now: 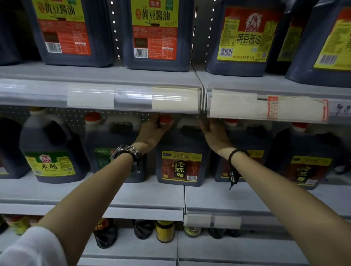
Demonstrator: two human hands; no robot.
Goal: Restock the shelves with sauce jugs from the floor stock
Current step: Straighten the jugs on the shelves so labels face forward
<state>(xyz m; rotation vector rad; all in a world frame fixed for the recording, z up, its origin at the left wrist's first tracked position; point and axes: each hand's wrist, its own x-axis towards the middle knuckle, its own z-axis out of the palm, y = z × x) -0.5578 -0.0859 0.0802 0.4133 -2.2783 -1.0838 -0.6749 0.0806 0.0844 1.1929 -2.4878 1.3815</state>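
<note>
both hands reach to twelve o'clock onto one dark jug (181, 157) standing at the centre of the middle shelf (127, 197). the left hand (153, 132) wraps its fingers around the red cap and neck; the right hand (214, 134) grips the jug's top by the handle, fingertips hidden under the price rail (132, 97), so i cannot tell how tightly they close. the middle shelf shows six jugs, counting the partly cut one at nine o'clock. the top shelf (112, 74) shows four labelled jugs. below, at six o'clock, about five small bottles (164, 231) stand, partly hidden.
</note>
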